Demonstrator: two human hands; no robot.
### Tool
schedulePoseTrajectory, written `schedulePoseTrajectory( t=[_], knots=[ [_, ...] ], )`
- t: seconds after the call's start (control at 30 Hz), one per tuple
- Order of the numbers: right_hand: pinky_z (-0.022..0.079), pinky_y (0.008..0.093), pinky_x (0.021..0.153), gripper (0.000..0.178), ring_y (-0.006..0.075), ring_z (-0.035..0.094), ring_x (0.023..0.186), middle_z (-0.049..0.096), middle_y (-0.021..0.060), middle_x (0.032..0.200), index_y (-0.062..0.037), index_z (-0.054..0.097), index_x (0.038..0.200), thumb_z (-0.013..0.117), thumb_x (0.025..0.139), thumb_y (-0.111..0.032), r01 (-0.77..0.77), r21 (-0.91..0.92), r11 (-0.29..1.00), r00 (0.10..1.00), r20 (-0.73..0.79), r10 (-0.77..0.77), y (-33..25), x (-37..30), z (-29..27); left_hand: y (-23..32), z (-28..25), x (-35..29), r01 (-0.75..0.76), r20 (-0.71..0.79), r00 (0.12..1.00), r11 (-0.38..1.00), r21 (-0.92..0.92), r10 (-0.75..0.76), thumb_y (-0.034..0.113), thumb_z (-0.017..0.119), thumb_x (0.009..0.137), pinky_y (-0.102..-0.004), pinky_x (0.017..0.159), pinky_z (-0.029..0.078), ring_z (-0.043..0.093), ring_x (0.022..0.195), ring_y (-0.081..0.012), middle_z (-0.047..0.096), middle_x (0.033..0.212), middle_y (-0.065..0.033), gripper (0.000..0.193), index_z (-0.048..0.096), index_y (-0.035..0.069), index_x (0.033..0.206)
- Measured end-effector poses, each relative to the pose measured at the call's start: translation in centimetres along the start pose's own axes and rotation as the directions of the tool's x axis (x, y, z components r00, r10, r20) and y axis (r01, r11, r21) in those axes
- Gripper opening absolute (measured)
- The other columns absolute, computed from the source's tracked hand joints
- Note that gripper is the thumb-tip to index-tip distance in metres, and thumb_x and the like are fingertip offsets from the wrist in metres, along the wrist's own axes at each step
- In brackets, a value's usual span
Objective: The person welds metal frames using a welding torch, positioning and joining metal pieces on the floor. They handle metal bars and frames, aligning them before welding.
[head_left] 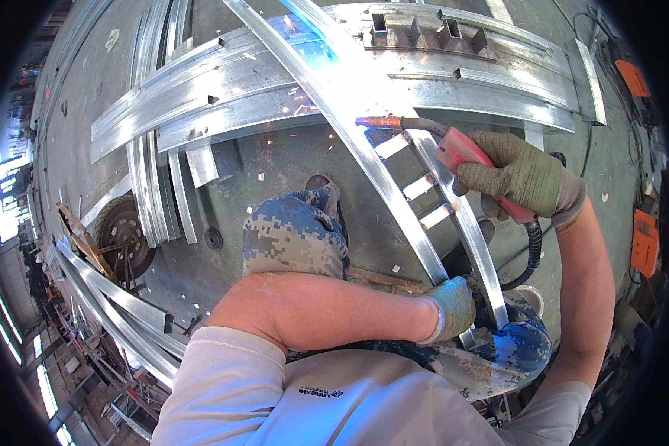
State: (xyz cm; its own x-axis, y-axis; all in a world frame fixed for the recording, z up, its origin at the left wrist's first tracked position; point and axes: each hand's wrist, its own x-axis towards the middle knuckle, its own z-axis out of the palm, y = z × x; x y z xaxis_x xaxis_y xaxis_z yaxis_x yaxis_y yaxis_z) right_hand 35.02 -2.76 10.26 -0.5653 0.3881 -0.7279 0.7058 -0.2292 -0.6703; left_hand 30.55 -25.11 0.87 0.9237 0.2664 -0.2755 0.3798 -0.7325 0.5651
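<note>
My right hand (pixel 514 175), in an olive work glove, is closed around the red handle of a welding torch (pixel 462 151). The torch's copper nozzle points left and nearly touches a rail of the ladder-like metal frame (pixel 394 192). Bright bluish-white glare and sparks spread just above the nozzle, washing out part of the frame. Short crosspieces (pixel 419 186) join the frame's two long rails. Its near end rests by my lap, where my gloved left hand (pixel 453 306) is wrapped around the left rail. That hand's fingertips are partly hidden.
Wide silvery metal channels (pixel 223 100) lie across under the frame's far part. A plate with short upright tube pieces (pixel 431 46) sits at the far right. At left are a wheel (pixel 125 239) and stacked metal profiles (pixel 145 312). Orange panels (pixel 644 244) stand along the right.
</note>
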Motion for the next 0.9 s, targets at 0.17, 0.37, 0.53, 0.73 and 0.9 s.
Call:
schedulePoseTrajectory(
  t=[0.17, 0.37, 0.53, 0.73, 0.9],
  knots=[
    [0.053, 0.0279, 0.057, 0.041, 0.0096, 0.062, 0.064, 0.067, 0.0009, 0.086, -0.0037, 0.07, 0.129, 0.078, 0.097, -0.029, -0.023, 0.066, 0.998, 0.999, -0.026, 0.025, -1.2, -1.1, 0.5, 0.0, -0.2, -0.2, -0.005, 0.021, 1.0, 0.999, 0.035, 0.005, 0.026, 0.075, 0.087, -0.0431, 0.082, 0.052, 0.076, 0.099, -0.0283, 0.078, 0.109, -0.0069, 0.032, 0.075, 0.01, 0.115],
    [0.053, 0.0282, 0.057, 0.044, 0.0094, 0.063, 0.066, 0.068, 0.0009, 0.087, -0.0042, 0.07, 0.131, 0.08, 0.097, -0.03, -0.032, 0.076, 0.997, 0.996, -0.085, 0.039, -0.8, -1.2, 0.7, 0.0, -0.3, -0.2, -0.021, 0.037, 0.999, 0.998, 0.051, 0.019, 0.025, 0.074, 0.088, -0.0435, 0.082, 0.052, 0.076, 0.098, -0.0291, 0.077, 0.109, -0.008, 0.032, 0.075, 0.01, 0.117],
    [0.053, 0.0282, 0.058, 0.046, 0.0084, 0.063, 0.067, 0.068, 0.0006, 0.087, -0.0039, 0.07, 0.131, 0.08, 0.096, -0.032, 0.018, 0.01, 1.0, 0.998, -0.058, -0.017, -0.6, -0.9, 0.6, 0.1, -0.4, -0.2, -0.009, 0.04, 0.999, 0.999, 0.039, 0.007, 0.025, 0.074, 0.09, -0.0436, 0.083, 0.052, 0.076, 0.1, -0.029, 0.078, 0.111, -0.0072, 0.032, 0.075, 0.011, 0.118],
    [0.052, 0.0276, 0.056, 0.044, 0.0084, 0.062, 0.065, 0.067, 0.0007, 0.083, -0.0038, 0.069, 0.13, 0.079, 0.096, -0.031, 0.011, -0.03, 0.999, 0.999, -0.038, -0.012, -0.8, -0.8, 0.5, -0.2, -0.9, -0.3, -0.028, 0.041, 0.999, 1.0, -0.002, 0.028, 0.025, 0.075, 0.09, -0.042, 0.083, 0.052, 0.076, 0.103, -0.0268, 0.078, 0.114, -0.0056, 0.031, 0.075, 0.012, 0.118],
    [0.051, 0.0272, 0.053, 0.042, 0.0089, 0.062, 0.062, 0.067, 0.001, 0.083, -0.0043, 0.069, 0.128, 0.078, 0.096, -0.03, 0.006, 0.011, 1.0, 1.0, -0.003, -0.006, -1.0, -0.9, 0.5, -0.1, -1.2, -0.5, -0.013, 0.049, 0.999, 1.0, 0.024, 0.012, 0.024, 0.074, 0.089, -0.042, 0.081, 0.052, 0.077, 0.098, -0.0268, 0.079, 0.108, -0.005, 0.029, 0.076, 0.013, 0.115]
  ],
)
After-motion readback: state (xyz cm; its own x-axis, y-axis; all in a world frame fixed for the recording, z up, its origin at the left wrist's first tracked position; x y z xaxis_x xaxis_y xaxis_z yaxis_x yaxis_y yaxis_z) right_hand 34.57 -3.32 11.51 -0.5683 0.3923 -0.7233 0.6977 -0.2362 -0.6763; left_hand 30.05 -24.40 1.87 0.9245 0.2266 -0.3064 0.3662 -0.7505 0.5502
